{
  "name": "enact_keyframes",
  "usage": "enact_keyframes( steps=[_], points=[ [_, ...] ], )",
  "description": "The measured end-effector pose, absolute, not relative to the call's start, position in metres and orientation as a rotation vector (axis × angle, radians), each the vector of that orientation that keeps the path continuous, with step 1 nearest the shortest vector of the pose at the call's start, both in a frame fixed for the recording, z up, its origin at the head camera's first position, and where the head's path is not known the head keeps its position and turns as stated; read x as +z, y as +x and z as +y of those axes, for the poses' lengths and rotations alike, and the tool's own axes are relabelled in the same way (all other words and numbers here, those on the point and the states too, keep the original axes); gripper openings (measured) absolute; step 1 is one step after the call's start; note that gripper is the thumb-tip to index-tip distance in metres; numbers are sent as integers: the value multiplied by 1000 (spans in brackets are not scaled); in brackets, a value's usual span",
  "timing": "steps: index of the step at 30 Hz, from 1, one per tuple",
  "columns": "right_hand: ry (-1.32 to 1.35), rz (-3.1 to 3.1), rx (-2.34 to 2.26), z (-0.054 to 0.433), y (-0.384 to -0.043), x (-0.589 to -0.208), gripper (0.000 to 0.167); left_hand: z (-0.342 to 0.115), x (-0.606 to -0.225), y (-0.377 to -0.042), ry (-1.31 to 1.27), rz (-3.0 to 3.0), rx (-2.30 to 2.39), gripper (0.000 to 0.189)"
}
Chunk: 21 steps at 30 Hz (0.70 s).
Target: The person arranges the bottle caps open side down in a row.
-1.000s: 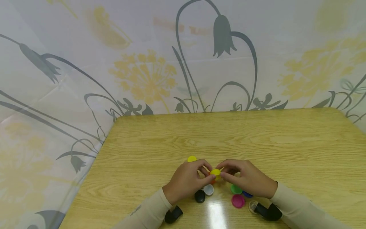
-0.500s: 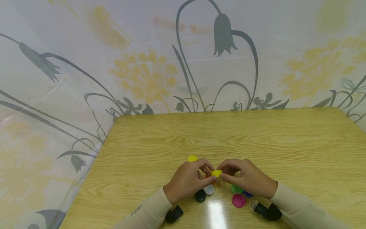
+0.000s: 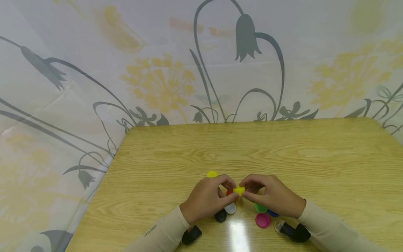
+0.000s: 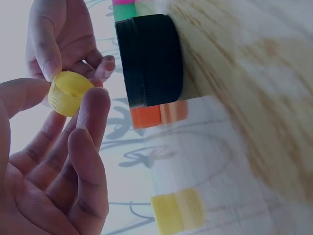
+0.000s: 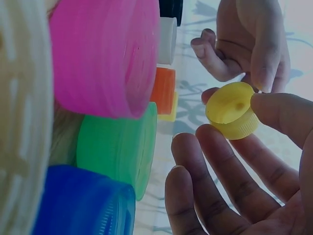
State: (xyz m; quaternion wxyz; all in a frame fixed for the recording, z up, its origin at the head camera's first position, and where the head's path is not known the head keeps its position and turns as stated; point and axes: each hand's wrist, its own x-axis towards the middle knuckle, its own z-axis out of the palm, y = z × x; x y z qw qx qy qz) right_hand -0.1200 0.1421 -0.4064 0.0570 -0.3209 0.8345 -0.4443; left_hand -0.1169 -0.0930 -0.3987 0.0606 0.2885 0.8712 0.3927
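A small yellow bottle cap [image 3: 239, 190] is held between both hands, above the front part of the table. My left hand [image 3: 207, 197] pinches its left side with thumb and fingers, and my right hand [image 3: 275, 196] pinches its right side. In the left wrist view the cap [image 4: 68, 95] shows its ribbed side wall. The right wrist view looks into the hollow inside of the cap [image 5: 232, 111]. Just below the left hand lie a white cap [image 3: 230, 209] and a black cap [image 3: 220, 215]. An orange-red cap [image 3: 229, 192] is partly hidden behind the left fingers.
Another yellow cap [image 3: 212, 174] lies beyond the left hand. Near the right hand are a green cap [image 3: 260, 208], a blue cap [image 3: 273, 213] and a pink cap [image 3: 262, 220]. A pale, clear-looking round piece [image 3: 278, 226] lies by the right wrist. Patterned cloth [image 3: 176, 70] hangs behind the wooden table [image 3: 252, 150].
The held yellow cap has tipped, so its side rather than its round face shows in the head view. Both hands keep their grip and have barely moved.
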Motion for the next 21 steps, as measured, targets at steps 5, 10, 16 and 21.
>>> enact_keyframes(
  steps=[5, 10, 16, 21],
  points=[
    [-991, 2553, -1349, 141, -120, -405, 18, -94, -397, -117, 864, 2632, 1200, 16],
    [-1016, 2593, -1345, 140, -119, -405, 20, -93, -396, -118, 855, 2646, 1212, 19],
    [-1022, 2645, -1312, 138, -120, -406, 26, -93, -398, -119, 861, 2682, 1229, 22],
    [-1001, 2645, -1312, 135, -122, -404, 29, -95, -400, -121, 874, 2709, 1231, 26]
  ],
)
